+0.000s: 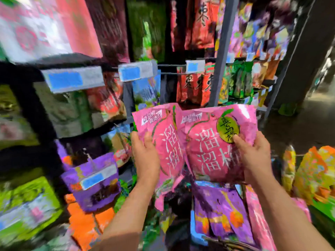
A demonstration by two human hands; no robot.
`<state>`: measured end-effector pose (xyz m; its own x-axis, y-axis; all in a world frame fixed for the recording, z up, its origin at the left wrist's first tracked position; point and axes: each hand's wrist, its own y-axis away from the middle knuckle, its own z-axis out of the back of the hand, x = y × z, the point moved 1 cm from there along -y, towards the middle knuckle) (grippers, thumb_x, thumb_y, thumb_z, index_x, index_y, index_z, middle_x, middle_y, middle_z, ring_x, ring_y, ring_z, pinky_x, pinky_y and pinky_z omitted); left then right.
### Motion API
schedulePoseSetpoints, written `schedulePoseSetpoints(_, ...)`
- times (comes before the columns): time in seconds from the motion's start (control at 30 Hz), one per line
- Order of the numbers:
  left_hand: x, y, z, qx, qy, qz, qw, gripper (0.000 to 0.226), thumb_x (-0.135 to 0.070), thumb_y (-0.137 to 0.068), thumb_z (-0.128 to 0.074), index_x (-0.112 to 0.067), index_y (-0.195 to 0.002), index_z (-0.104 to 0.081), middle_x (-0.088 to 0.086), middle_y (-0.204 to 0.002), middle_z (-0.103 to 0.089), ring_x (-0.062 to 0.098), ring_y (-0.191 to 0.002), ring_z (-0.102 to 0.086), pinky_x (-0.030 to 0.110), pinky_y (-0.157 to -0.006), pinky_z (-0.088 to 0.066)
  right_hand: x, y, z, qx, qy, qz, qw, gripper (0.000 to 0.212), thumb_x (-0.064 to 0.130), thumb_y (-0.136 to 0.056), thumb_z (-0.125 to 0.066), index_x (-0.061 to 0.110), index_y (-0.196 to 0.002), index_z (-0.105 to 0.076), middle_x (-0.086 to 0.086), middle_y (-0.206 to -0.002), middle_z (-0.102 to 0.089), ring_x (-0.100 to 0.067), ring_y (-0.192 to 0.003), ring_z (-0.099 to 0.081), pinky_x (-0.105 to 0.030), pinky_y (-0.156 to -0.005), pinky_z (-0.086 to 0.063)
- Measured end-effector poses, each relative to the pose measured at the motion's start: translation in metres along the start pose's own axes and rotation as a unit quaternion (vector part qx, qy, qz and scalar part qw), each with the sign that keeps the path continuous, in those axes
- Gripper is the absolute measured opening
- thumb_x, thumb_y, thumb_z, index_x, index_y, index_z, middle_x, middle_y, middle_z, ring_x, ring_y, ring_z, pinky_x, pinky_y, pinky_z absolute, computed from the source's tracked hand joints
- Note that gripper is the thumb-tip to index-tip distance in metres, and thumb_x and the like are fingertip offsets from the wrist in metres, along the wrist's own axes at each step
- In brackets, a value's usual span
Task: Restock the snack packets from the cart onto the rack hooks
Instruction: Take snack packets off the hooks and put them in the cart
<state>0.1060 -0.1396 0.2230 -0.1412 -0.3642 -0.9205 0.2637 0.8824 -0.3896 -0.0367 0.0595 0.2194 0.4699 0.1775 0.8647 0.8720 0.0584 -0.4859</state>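
While both forearms are stretched up toward the rack (222, 51), two pink packets are held side by side just below its hooks. Left hand (145, 153) is wrapped on the left packet (163, 127), thumb laid over its front. Right hand (253, 156) is clamped on the right packet (208, 142), thumb pressed on the green badge (227, 129). Purple packets (221, 211) are seen underneath.

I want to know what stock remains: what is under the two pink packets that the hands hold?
Below the pink packets, purple packets with orange marks and another pink one lie in a pile. The held packets and the arms cover the rest.
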Motion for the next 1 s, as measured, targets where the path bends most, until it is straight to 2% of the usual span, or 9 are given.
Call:
schedulePoseSetpoints(0.2, -0.030, -0.020, 0.073, -0.102, -0.060, -0.091, 0.989, 0.019, -0.008, -0.098, -0.048, 0.010, -0.104, -0.049, 0.027, -0.098, -0.059, 0.040, -0.092, -0.053, 0.036, -0.071, -0.027, 0.040, 0.009, -0.063, 0.045, -0.073, 0.018, 0.996, 0.007, 0.016, -0.070, -0.073, 0.019, -0.072, -0.067, 0.010, -0.064, -0.065, -0.015, -0.072, -0.053, -0.033, -0.069, -0.044)
schedulePoseSetpoints(0.27, -0.036, -0.022, 0.091, -0.122, -0.071, -0.108, 0.984, 0.015, -0.008, -0.098, -0.048, 0.007, -0.099, -0.050, 0.024, -0.090, -0.059, 0.041, -0.087, -0.052, 0.039, -0.070, -0.028, 0.057, 0.010, -0.080, 0.060, -0.089, 0.028, 0.994, 0.017, 0.007, -0.075, -0.074, 0.016, -0.066, -0.063, 0.012, -0.056, -0.060, -0.014, -0.069, -0.049, -0.029, -0.065, -0.042)
schedulePoseSetpoints(0.4, -0.058, -0.031, 0.114, -0.145, -0.083, -0.150, 0.974, 0.018, -0.008, -0.097, -0.049, -0.004, -0.082, -0.040, 0.000, -0.061, -0.037, 0.032, -0.067, -0.037, 0.036, -0.061, -0.017, 0.104, -0.009, -0.110, 0.064, -0.155, 0.046, 0.985, 0.026, -0.003, -0.079, -0.071, 0.017, -0.066, -0.059, 0.014, -0.051, -0.059, -0.006, -0.059, -0.051, -0.022, -0.056, -0.045)
schedulePoseSetpoints(0.5, -0.089, -0.045, 0.123, -0.144, -0.071, -0.195, 0.968, 0.018, -0.008, -0.096, -0.051, -0.006, -0.081, -0.041, -0.007, -0.063, -0.037, 0.020, -0.059, -0.035, 0.031, -0.060, -0.018, 0.146, -0.044, -0.127, 0.057, -0.186, 0.069, 0.979, 0.020, 0.007, -0.068, -0.077, 0.018, -0.060, -0.062, 0.009, -0.057, -0.060, -0.014, -0.070, -0.051, -0.030, -0.061, -0.044)
schedulePoseSetpoints(0.6, -0.120, -0.066, 0.125, -0.139, -0.050, -0.214, 0.966, 0.009, -0.010, -0.096, -0.051, -0.010, -0.088, -0.048, -0.006, -0.073, -0.048, 0.020, -0.072, -0.045, 0.031, -0.066, -0.030, 0.182, -0.084, -0.145, 0.056, -0.211, 0.069, 0.973, 0.017, 0.015, -0.056, -0.077, 0.017, -0.056, -0.060, -0.006, -0.068, -0.059, -0.019, -0.072, -0.052, -0.034, -0.062, -0.044)
schedulePoseSetpoints(0.73, -0.146, -0.082, 0.124, -0.151, -0.065, -0.242, 0.956, 0.010, -0.013, -0.096, -0.051, -0.008, -0.088, -0.048, -0.004, -0.072, -0.046, 0.022, -0.074, -0.043, 0.033, -0.063, -0.028, 0.214, -0.129, -0.169, 0.051, -0.271, 0.031, 0.961, 0.025, -0.002, -0.057, -0.076, 0.013, -0.053, -0.056, -0.006, -0.065, -0.059, -0.020, -0.069, -0.056, -0.036, -0.059, -0.048)
schedulePoseSetpoints(0.87, -0.151, -0.093, 0.128, -0.167, -0.104, -0.252, 0.948, 0.017, -0.015, -0.096, -0.051, 0.002, -0.098, -0.052, 0.021, -0.092, -0.058, 0.039, -0.086, -0.051, 0.041, -0.071, -0.037, 0.228, -0.162, -0.197, 0.033, -0.289, 0.010, 0.957, 0.042, -0.014, -0.060, -0.076, 0.014, -0.057, -0.044, -0.004, -0.062, -0.051, -0.019, -0.070, -0.053, -0.041, -0.060, -0.051)
schedulePoseSetpoints(0.93, -0.153, -0.095, 0.129, -0.166, -0.106, -0.255, 0.947, 0.014, -0.014, -0.096, -0.051, -0.005, -0.086, -0.048, 0.011, -0.076, -0.052, 0.033, -0.073, -0.046, 0.041, -0.066, -0.034, 0.227, -0.176, -0.212, 0.027, -0.284, -0.004, 0.958, 0.041, -0.012, -0.059, -0.077, 0.014, -0.057, -0.045, -0.002, -0.062, -0.053, -0.019, -0.071, -0.055, -0.046, -0.063, -0.054)
schedulePoseSetpoints(1.0, -0.156, -0.095, 0.127, -0.166, -0.115, -0.254, 0.946, 0.027, -0.011, -0.096, -0.050, -0.017, -0.072, -0.038, -0.003, -0.065, -0.039, 0.018, -0.060, -0.035, 0.036, -0.057, -0.024, 0.221, -0.188, -0.222, 0.023, -0.271, -0.018, 0.962, 0.038, -0.004, -0.054, -0.081, 0.014, -0.057, -0.048, -0.002, -0.063, -0.057, -0.020, -0.072, -0.062, -0.053, -0.067, -0.058)
